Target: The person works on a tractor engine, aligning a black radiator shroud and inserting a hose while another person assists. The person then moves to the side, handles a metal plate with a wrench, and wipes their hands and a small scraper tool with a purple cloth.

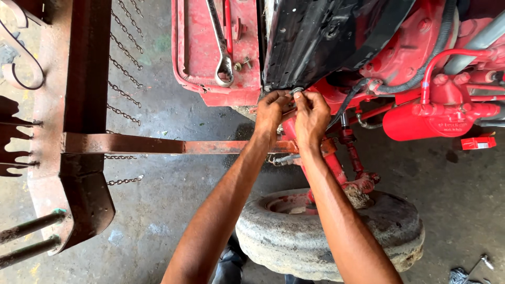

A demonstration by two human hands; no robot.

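Both of my hands are raised to the lower edge of a black panel (315, 42) on a red tractor. My left hand (271, 111) and my right hand (311, 117) pinch together at a small metal fastener (296, 91) on that edge. The fingers of both hands are closed around it; the fastener itself is mostly hidden. Below my forearms lies a worn grey front tyre (326, 236) with a red hub.
A red tray (215, 52) at the top holds a long spanner (223, 63) and small bolts. A rusty brown metal frame (79, 131) with chains stands at the left, and its bar reaches across to the tractor. Red engine parts and hoses (442, 105) fill the right. The floor is grey concrete.
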